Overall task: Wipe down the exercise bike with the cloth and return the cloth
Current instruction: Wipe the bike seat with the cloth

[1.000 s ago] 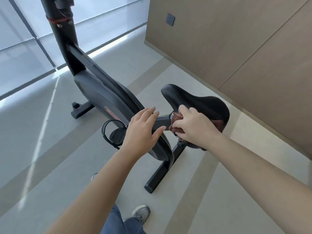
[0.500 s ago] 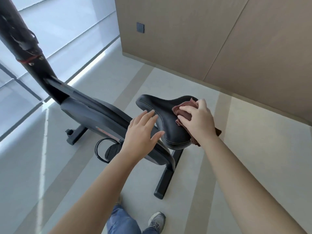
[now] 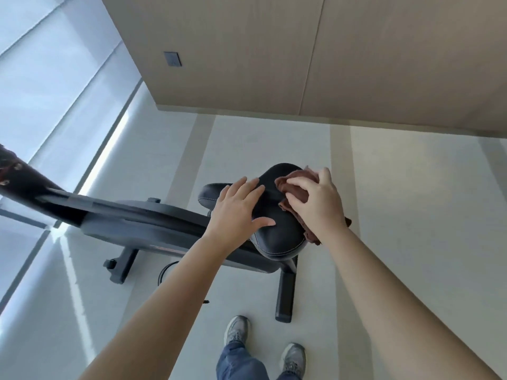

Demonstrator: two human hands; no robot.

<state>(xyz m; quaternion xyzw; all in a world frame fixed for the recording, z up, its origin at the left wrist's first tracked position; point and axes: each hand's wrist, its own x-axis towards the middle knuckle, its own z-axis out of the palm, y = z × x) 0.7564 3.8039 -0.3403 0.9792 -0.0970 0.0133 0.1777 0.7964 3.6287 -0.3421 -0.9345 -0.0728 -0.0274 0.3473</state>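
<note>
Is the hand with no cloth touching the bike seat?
Touching. The head view shows the left hand lying flat on the black seat, fingers spread over its top, no gap visible.

The saddle point(image 3: 277, 229) looks like smooth black leather or vinyl with a soft sheen and pale stitching along its edge. The cloth point(image 3: 297, 187) is reddish-brown, soft and matt, bunched in folds. The exercise bike point(image 3: 142, 218) has a dark, smooth, matt plastic-looking housing. The floor point(image 3: 397, 215) is pale, smooth and glossy. The wall point(image 3: 274, 50) panels look like matt wood.
</note>
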